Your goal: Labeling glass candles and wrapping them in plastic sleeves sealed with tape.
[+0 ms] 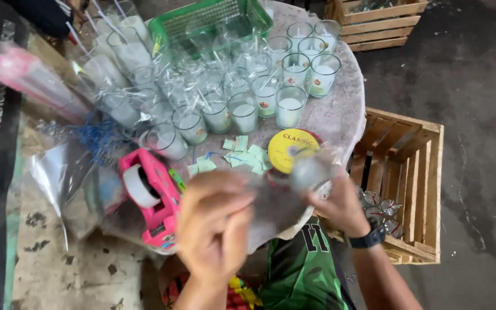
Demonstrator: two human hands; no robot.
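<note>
Clear wrapped glass (308, 172) between both hands (216, 221)

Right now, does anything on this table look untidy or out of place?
Yes. Small green paper scraps lie scattered loosely between the glasses and the yellow disc. The pink tape dispenser sits at the table's near edge.

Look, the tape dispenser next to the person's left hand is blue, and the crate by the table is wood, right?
Not quite. The tape dispenser is pink, not blue, as the head view shows. It does sit beside the left hand, and the crate by the table is wood.
</note>
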